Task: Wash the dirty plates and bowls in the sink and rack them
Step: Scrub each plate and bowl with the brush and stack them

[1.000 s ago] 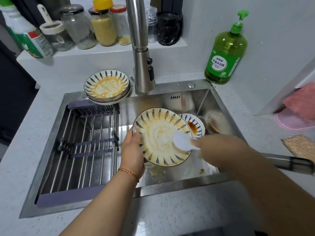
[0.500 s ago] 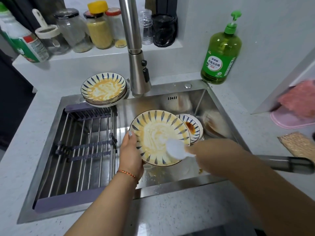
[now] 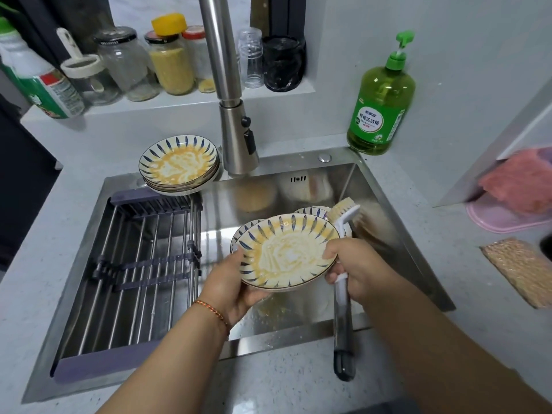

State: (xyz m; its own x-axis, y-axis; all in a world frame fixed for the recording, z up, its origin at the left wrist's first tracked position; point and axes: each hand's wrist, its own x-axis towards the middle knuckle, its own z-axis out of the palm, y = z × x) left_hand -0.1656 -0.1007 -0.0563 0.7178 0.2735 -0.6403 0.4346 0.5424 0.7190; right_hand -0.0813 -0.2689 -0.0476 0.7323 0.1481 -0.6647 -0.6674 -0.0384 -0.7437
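Now plate (image 3: 286, 252) yellow-smeared, blue-rayed rim; left grip (image 3: 230, 282) clasps it, right grip (image 3: 355, 264) clasps brush (image 3: 343, 222).

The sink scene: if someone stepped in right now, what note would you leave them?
Left hand grips the yellow-smeared blue-striped plate over the steel sink.
Right hand holds the plate's other edge plus the white-handled dish brush.
More dirty plates lie beneath; a dirty stack sits at the sink's back edge.
Grey drying rack holds nothing.
Done: none racked.
Left: scrub, rinse, rack everything.
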